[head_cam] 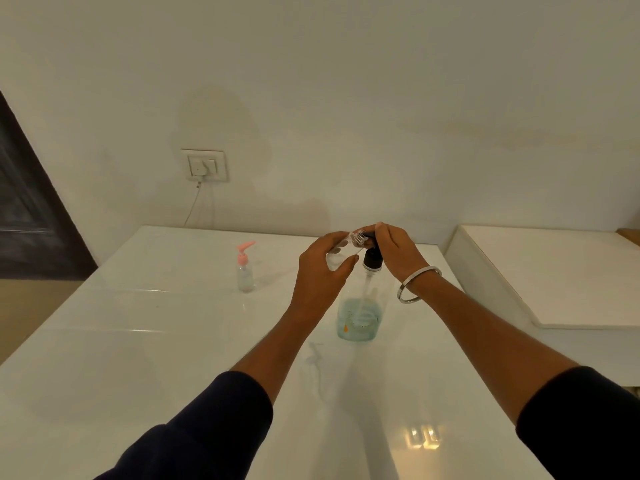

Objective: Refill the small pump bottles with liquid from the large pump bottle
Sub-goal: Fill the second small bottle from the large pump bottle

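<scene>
**Small bottle held to the spout as refill gets under way**

The left hand [323, 271] grips an uncapped small clear bottle [343, 245], tilted almost on its side, with its threaded neck brought right up against the spout of the large pump bottle [360, 308]. The right hand [393, 252] rests over the black pump head [372, 256], fingers curled down across its top as if ready to press; whether it presses or merely covers cannot be told. A metal bangle [415, 284] hangs at that wrist.

The large pump bottle stands upright on the white bench [138, 358], directly below both hands, a shallow layer of blue-green liquid in its base and the dip tube running down into it. To its left, well apart, stands a second small bottle with a pink pump [245, 268], cap on. Behind that bottle, a wall socket [204, 165] trails a thin cable [194, 206] toward the bench.

The small bottle looks light, thin-walled and smooth, likely to slip or dent under a hard squeeze, so a grip round its middle seems best. The large one, nearly empty, is probably light enough to tip under a sideways push; pressing straight down on the head should keep it steady.
</scene>
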